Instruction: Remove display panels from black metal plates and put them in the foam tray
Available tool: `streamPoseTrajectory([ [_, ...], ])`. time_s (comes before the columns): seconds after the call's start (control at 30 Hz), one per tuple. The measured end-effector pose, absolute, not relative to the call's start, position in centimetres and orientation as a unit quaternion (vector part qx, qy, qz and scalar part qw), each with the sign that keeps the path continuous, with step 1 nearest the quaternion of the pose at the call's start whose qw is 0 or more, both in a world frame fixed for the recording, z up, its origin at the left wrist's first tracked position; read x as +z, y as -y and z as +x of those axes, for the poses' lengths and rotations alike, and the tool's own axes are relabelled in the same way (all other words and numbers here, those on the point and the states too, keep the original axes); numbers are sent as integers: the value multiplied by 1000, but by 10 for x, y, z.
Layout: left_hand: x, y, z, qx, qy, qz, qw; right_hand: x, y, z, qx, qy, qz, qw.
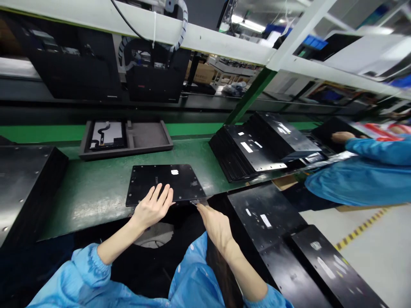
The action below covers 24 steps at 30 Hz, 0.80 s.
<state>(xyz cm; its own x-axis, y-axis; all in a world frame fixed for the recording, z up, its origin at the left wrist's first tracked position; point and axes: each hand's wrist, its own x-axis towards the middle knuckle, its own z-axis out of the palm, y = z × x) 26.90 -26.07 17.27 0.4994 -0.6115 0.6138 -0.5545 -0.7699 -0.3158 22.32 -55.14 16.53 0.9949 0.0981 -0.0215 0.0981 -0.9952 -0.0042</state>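
A flat black metal plate (170,179) with small holes along its rim and a white sticker lies on the green bench (93,192) in front of me. My left hand (153,207) rests flat on the plate's near edge, fingers stretched out and together. My right hand (215,224) reaches to the plate's near right corner, where its fingertips pinch a small light tab (195,202); what exactly the tab is I cannot make out.
A grey foam tray (150,141) holding a part sits behind the plate. Stacks of black plates stand at the left (22,184), the right (253,149) and the near right (289,248). A co-worker's blue sleeve (369,171) reaches over the bench at right.
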Motion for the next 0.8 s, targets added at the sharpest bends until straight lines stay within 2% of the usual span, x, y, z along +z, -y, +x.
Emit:
streamPoseTrajectory([
  [0.07, 191, 259, 275, -388, -332, -859, 31, 150, 554, 220, -22, 59, -997, 40],
  [0.23, 222, 261, 290, -359, -341, -869, 15, 137, 548, 211, -95, 84, -967, 220],
  [0.33, 227, 266, 294, -316, -341, -885, 7, 149, 527, 221, -72, 94, -960, 254],
  [0.43, 230, 267, 299, -286, -330, -900, -6, 165, 500, 250, -17, 149, -963, 222],
  [0.6, 246, 268, 310, -220, -311, -924, -39, 182, 475, 310, 50, 265, -956, 117],
  [0.8, 265, 269, 317, -202, -298, -932, -37, 192, 476, 329, -60, 476, -877, -6],
])
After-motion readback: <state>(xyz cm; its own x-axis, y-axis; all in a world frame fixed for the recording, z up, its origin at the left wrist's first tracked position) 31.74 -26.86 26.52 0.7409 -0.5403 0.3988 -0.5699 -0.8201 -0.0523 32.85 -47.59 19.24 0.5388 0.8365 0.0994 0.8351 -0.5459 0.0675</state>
